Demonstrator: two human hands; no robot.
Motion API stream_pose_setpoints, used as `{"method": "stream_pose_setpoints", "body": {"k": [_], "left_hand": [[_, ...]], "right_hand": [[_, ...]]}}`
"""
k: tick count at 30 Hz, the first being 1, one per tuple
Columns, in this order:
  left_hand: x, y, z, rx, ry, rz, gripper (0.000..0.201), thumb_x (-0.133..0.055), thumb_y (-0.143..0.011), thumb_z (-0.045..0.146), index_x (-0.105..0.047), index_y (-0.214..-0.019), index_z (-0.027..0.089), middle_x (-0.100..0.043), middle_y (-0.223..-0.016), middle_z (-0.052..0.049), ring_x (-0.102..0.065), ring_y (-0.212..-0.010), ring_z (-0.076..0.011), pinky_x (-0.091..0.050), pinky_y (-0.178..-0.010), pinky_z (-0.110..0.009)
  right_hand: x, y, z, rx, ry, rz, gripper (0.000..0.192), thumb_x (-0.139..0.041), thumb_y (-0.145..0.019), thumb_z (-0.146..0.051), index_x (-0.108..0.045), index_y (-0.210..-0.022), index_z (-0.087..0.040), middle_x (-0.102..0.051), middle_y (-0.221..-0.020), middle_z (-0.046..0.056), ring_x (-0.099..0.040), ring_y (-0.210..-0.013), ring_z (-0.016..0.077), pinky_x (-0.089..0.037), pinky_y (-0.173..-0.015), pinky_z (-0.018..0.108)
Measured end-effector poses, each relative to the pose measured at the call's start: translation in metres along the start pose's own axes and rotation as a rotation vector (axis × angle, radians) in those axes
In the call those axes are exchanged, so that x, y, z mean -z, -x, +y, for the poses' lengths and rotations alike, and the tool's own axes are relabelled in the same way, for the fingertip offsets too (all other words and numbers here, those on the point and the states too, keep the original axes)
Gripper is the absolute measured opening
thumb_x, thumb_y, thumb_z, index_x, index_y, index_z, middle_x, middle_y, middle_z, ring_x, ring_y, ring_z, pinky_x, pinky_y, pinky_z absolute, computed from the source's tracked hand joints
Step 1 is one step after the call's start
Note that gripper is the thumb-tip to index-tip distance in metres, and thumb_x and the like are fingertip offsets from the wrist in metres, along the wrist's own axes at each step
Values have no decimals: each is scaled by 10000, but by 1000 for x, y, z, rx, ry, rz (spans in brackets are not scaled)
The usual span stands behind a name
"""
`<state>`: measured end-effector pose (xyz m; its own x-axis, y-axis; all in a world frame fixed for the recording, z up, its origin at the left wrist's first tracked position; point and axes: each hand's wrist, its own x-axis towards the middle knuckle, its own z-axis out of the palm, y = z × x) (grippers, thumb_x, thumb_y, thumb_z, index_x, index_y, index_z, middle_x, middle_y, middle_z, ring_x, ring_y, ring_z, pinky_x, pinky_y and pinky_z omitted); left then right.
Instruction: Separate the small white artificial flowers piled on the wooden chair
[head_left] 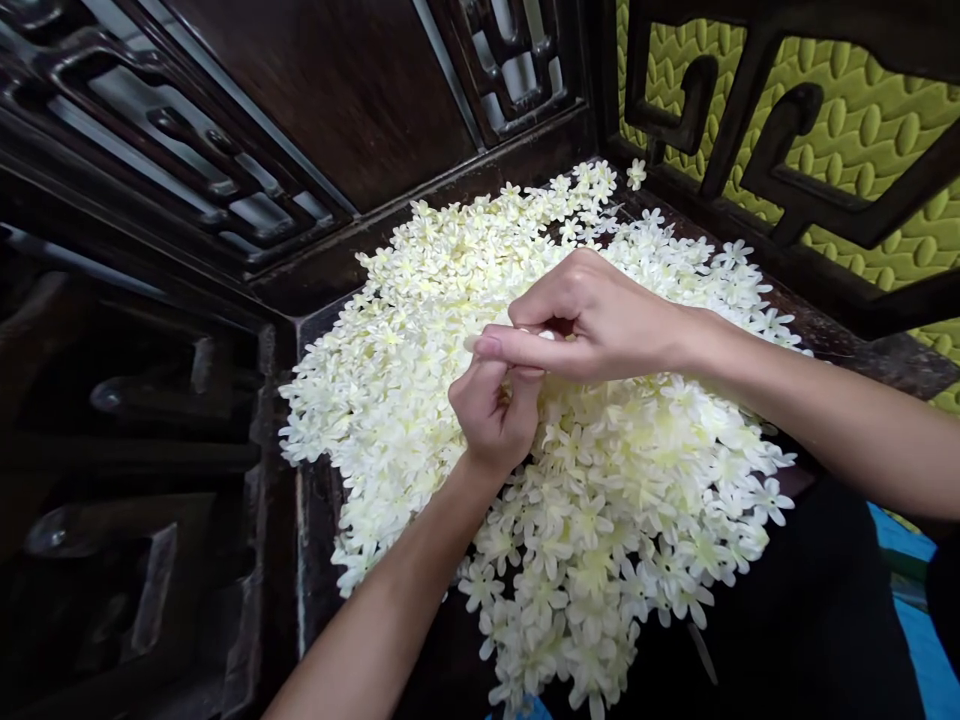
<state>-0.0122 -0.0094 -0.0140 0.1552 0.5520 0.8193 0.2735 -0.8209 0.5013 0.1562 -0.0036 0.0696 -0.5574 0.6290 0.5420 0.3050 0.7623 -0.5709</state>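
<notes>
My two hands meet over a wide heap of small white flowers [420,330] with pale yellow centres, which look artificial. The fingers of my right hand [585,320] are curled in and pinched, its thumb pointing left across the top of my left hand. A small white bit, looking like part of a white flower [548,335], shows inside my right hand's grip. Just below, my left hand [499,405] is closed, thumb and fingers pinched together against the right fingertips. Whatever sits between the left fingers is hidden.
The heap lies on a dark wooden seat [319,500] with carved openwork panels [352,90] behind and at the left. Yellow-green quilted fabric [862,130] shows through the right-hand lattice. Loose flowers [592,680] spill over the front edge, near dark clothing [825,600] and something blue [919,650].
</notes>
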Motion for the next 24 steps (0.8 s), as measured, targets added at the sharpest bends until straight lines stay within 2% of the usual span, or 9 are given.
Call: {"method": "stream_pose_setpoints", "body": {"k": [3,8,12,16,18,20,24], "left_hand": [[1,-2,-1,-39,7,11,239,-575,-940,250,-574,-716,167,-497,-609,34,-426,-545,-61,-343,-519,-216],[2,-6,-2,-18,59,18,313,-545,-964,262,-524,-667,167,-414,-548,49,-350,-495,-53,-271,-482,-229],[4,-7,-3,-23,73,0,333,-550,-965,272,-504,-650,173,-404,-544,42,-343,-490,-62,-259,-475,-247],[6,-5,-3,-27,30,-6,367,-565,-957,306,-471,-626,179,-379,-536,36,-324,-491,-73,-239,-480,-270],[6,-5,-5,-50,4,-18,362,-539,-969,306,-479,-636,176,-389,-539,38,-337,-494,-71,-245,-481,-265],[5,-4,-5,-53,-8,-32,346,-529,-972,302,-502,-653,169,-414,-550,39,-355,-499,-66,-269,-486,-252],[4,-6,-4,53,36,-77,359,-540,-964,344,-542,-655,161,-467,-578,24,-415,-533,-73,-336,-523,-242]], "right_hand": [[2,-1,-6,-62,-89,-7,548,-541,-1000,-440,-573,-552,-127,-411,-485,-57,-292,-462,33,-266,-504,225],[3,-1,-12,-169,-261,-19,545,-526,-1002,-455,-582,-587,-107,-431,-508,-57,-318,-481,22,-300,-514,199],[-2,-1,-12,-210,-382,2,556,-524,-1000,-467,-510,-564,-122,-368,-516,-65,-314,-492,27,-298,-499,185],[-6,-1,-15,-176,-526,40,556,-559,-992,-449,-394,-548,-159,-327,-524,-73,-295,-476,31,-272,-463,189],[-4,-1,-16,-150,-495,34,548,-559,-996,-436,-383,-554,-162,-340,-529,-73,-304,-475,30,-271,-469,190],[0,-2,-13,-100,-341,1,533,-537,-1012,-415,-430,-563,-147,-370,-530,-70,-317,-477,27,-282,-497,189],[6,-1,1,21,-29,-16,542,-522,-1016,-434,-519,-569,-128,-390,-502,-71,-306,-462,24,-254,-517,199]]}}
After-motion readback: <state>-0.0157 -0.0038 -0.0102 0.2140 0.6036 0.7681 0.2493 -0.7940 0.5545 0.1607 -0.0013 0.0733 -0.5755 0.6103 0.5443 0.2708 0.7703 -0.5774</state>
